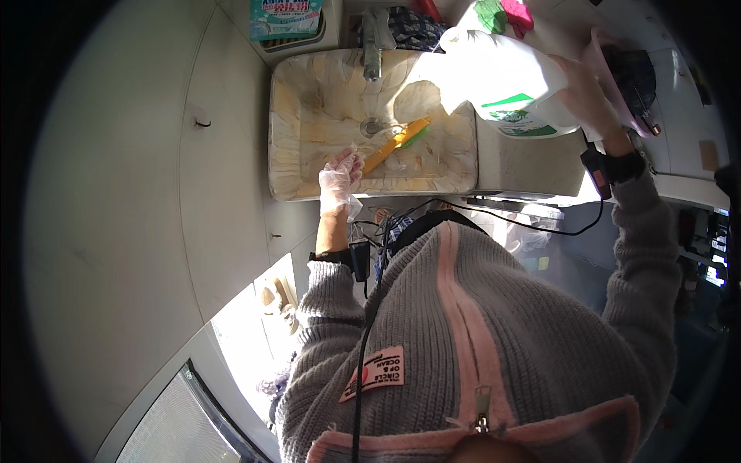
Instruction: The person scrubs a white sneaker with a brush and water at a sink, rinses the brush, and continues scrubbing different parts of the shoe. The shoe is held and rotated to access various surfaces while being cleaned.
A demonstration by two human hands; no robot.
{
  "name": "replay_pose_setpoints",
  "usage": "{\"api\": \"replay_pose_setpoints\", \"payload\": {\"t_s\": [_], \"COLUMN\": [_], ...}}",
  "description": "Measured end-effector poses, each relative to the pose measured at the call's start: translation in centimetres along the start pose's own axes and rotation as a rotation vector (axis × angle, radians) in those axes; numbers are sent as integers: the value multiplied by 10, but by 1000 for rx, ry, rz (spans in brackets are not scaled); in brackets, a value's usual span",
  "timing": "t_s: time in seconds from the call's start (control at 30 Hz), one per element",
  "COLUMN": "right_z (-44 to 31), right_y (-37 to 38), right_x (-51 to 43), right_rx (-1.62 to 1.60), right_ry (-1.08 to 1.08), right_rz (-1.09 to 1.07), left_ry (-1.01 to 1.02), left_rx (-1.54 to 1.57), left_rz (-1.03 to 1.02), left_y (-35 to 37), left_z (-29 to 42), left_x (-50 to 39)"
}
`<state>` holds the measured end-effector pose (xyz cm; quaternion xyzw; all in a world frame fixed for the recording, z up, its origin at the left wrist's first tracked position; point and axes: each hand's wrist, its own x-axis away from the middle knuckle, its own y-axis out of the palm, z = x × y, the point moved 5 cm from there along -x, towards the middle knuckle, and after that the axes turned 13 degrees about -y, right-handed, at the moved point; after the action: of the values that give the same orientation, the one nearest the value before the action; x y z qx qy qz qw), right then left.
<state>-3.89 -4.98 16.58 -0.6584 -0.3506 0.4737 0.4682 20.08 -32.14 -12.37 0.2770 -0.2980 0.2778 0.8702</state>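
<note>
At the right, my right hand (590, 95) grips a large white plastic jug (524, 87) with a green-and-white label. The jug lies tilted over the right side of the sink, its upper part washed out by bright light. In the marbled tan sink (286, 124) is a brush (396, 143) with an orange handle and green bristles. My left hand (338, 180), in a thin clear plastic glove, is over the front edge of the basin. Its curled fingers are close to the lower end of the brush handle; I cannot tell whether they grip it.
A metal faucet (372, 55) stands at the sink's back edge. A detergent bag (286, 17) sits in a basket at the back left. A pink basin (602, 75) holds dark things at the right. Black cables (521, 227) run from both wrists. A wall (145, 144) bounds the left.
</note>
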Motion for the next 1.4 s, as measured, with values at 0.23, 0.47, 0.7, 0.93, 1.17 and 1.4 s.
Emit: {"api": "replay_pose_setpoints", "payload": {"t_s": [0.23,0.47,0.7,0.93,1.17,1.4], "right_z": [-19,-32,-23,10,58,148], "right_y": [-26,-31,-26,-18,-30,-9], "right_x": [9,2,-4,4,16,22], "right_rx": [-220,-70,-53,-410,-349,-216], "right_ry": [157,65,62,437,573,756], "right_rz": [170,175,162,308,520,552], "left_ry": [5,13,10,9,3,-7], "left_rx": [56,44,51,66,92,117], "left_rz": [-22,-27,-35,-20,-15,20], "left_y": [7,7,4,-2,1,-4], "left_z": [2,0,-5,-9,-7,-6], "left_x": [-1,-4,-4,-8,-9,-10]}}
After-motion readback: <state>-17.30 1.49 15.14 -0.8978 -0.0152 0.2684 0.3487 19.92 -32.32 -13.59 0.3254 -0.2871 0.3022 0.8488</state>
